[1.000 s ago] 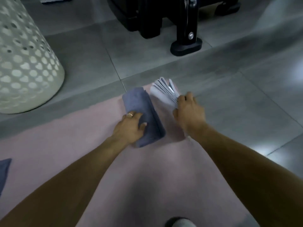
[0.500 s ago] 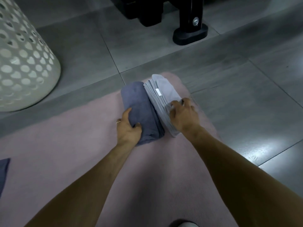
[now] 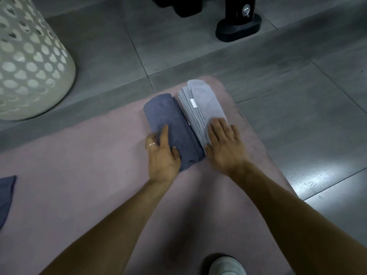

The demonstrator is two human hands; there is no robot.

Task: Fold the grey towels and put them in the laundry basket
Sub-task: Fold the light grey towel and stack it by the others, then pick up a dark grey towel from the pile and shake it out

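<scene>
Left grip (image 3: pixel 161 153) curls over the near end of the dark grey folded towel (image 3: pixel 170 128), thumb on top and fingers wrapped down its outer side, a ring showing on one finger. My right grip (image 3: pixel 224 143) lies flat with straight fingers on the near end of the light grey folded towel stack (image 3: pixel 200 108), pressing rather than clasping it.

Taking the pink mat (image 3: pixel 99 175) as my landmark: both bundles lie side by side and touching at the mat's far corner, the dark one to the left, the light one to the right with a small white tag (image 3: pixel 193 103) on its top edge. The laundry basket (image 3: pixel 29 62), white with punched holes, stands on the grey tiled floor (image 3: pixel 297 86) beyond the mat's far left edge, well apart from the towels. A corner of another dark cloth (image 3: pixel 6 195) lies on the mat's left edge. A black stand foot (image 3: pixel 238 28) sits on the floor past the mat's far side, and a light shoe toe (image 3: pixel 226 266) shows at the mat's near edge.

Compared with half a second ago, my right fingers were curled into the edge of the light stack; now they are spread flat on top. The left hold looks much the same.
</scene>
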